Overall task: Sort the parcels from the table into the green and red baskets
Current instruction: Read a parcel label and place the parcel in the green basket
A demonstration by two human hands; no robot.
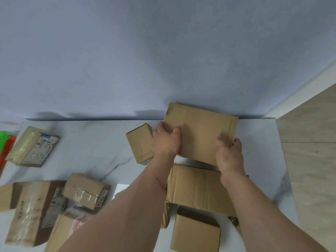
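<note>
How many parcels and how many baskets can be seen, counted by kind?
Held parcel, gripped by left hand and right hand: 1
Parcels lying on the table: 7 clear ones
Green basket: 1
Red basket: 1
Total: 10

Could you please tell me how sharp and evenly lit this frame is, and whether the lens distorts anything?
Head view: wide-angle bending bows the table edge; soft shadows fall on the wall behind the parcels; the right hand shows motion blur at its fingertips, as both hands grip the large box, the left hand sharper; tape on the labelled parcel shines; the baskets are cropped at the left.
</note>
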